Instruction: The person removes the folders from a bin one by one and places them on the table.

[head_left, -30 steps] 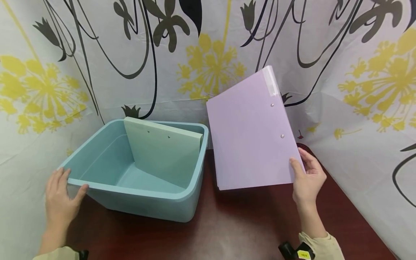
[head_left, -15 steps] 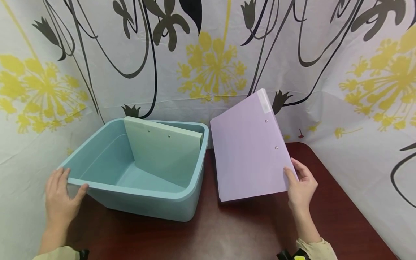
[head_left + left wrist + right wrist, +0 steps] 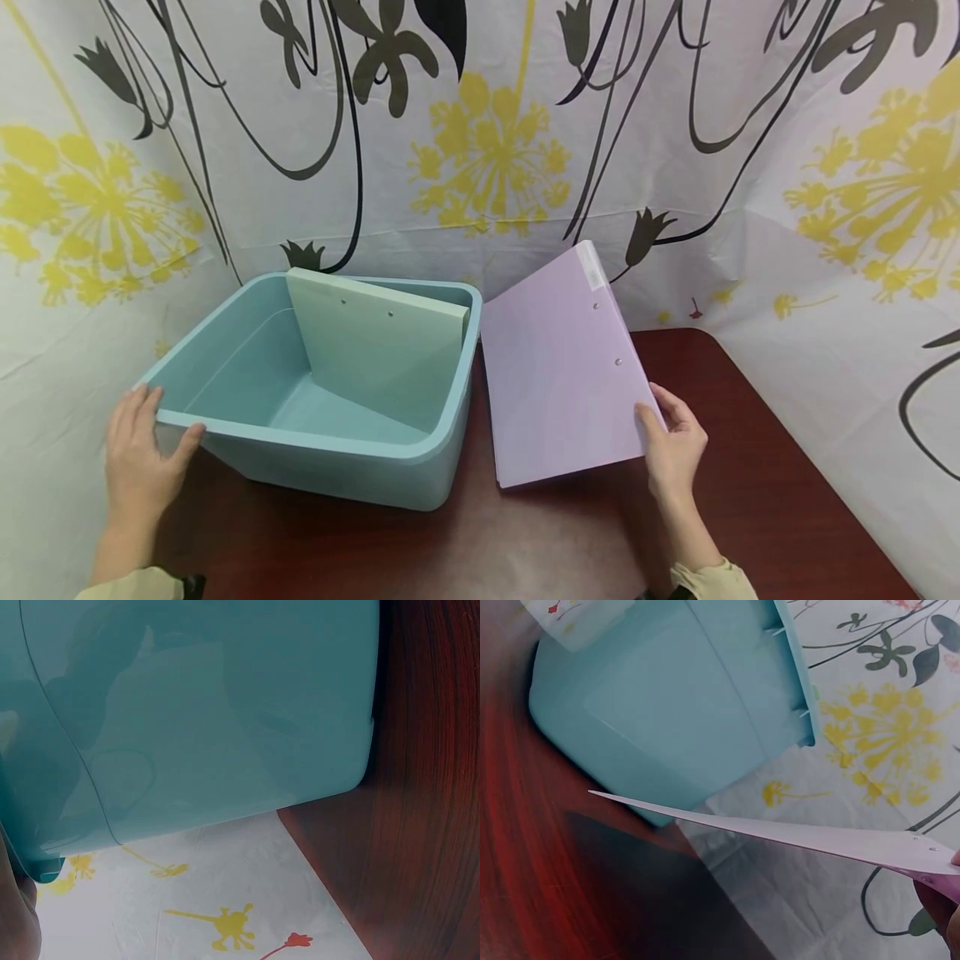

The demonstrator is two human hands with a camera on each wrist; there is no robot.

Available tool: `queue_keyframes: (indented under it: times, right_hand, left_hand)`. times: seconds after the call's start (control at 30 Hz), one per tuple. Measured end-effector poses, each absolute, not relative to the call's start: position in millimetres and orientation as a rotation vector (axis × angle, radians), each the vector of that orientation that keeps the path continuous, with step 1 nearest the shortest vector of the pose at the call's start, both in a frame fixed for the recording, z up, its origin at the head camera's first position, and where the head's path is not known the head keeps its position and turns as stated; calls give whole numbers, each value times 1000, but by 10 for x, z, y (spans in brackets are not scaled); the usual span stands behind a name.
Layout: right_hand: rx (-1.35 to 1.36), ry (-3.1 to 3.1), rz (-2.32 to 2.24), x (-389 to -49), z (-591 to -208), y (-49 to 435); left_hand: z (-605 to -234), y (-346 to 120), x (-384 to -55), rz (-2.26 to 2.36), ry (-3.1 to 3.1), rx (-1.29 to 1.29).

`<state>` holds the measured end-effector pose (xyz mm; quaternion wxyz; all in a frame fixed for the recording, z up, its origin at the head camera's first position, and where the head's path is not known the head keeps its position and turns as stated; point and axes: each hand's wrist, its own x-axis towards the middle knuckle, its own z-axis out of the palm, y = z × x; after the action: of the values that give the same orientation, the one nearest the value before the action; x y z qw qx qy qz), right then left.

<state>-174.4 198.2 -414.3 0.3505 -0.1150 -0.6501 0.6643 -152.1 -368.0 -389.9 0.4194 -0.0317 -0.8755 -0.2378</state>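
Here, a lilac folder, probably light and stiff, is suitably pinched at its spine by right fingers; a tub is touched by unclenched left fingers.

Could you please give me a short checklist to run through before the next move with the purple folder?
1. Purple folder held: ok, the right grip pinches its right edge between thumb and fingers.
2. Blue tub steadied: ok, the left grip rests on the rim at its near-left corner.
3. Green folder inside the tub: ok, it stands slanted toward the far side.
4. Purple folder over the tub's opening: not ok, it is to the right of it.
5. Purple folder's lower edge off the table: cannot tell, contact is unclear.
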Motion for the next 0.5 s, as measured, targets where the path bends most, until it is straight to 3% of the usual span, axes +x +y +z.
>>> queue_keyframes:
  times: [0.5]
  right_hand:
    - [-377,-1716,1741,-1800,-4424,1865]
  left_hand:
    - [-3897,-3672,-1523,-611,-2179,-89]
